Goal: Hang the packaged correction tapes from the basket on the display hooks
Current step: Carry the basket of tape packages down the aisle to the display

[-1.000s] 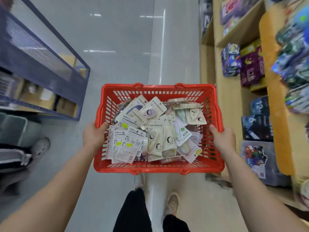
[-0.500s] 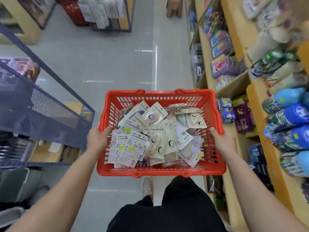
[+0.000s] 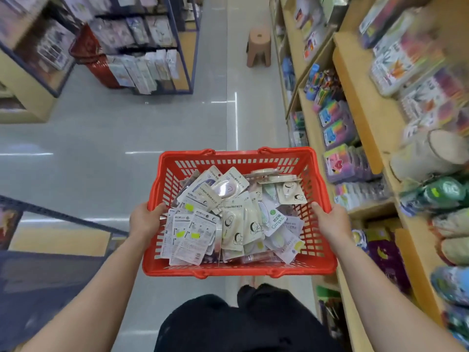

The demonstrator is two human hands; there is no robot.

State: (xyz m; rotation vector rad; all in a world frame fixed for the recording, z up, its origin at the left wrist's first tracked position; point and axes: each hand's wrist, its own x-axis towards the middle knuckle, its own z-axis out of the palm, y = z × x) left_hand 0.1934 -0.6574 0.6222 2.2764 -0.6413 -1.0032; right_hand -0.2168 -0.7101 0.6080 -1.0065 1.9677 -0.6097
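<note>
View from above, looking down along a shop aisle. A person carries a red plastic basket (image 3: 238, 270) in front of the body with both bare arms stretched forward. The left hand (image 3: 144, 221) grips the rim of the basket's left side, thumb hooked over the inner edge; the other fingers curl round the outside and are hidden. The right hand (image 3: 333, 221) grips the rim of the right side in the same way, thumb on the inside. The basket is held level above the floor (image 3: 121, 128), which is pale grey and glossy. Inside the basket lies a loose heap of packaged correction tapes (image 3: 234, 219), flat cards in white, cream, pale green and lilac, some face up with small cartoon figures, some face down with printed text and yellow stickers. They overlap in all directions. To the right, just beside the basket, stand wooden shelves (image 3: 355, 80) full of colourful stationery, blurred. Far ahead in the aisle stands a brown plastic stool (image 3: 258, 45). To the upper left is a blue metal rack (image 3: 183, 47) hung with packets. Below the basket, black trousers (image 3: 228, 323) show.
</note>
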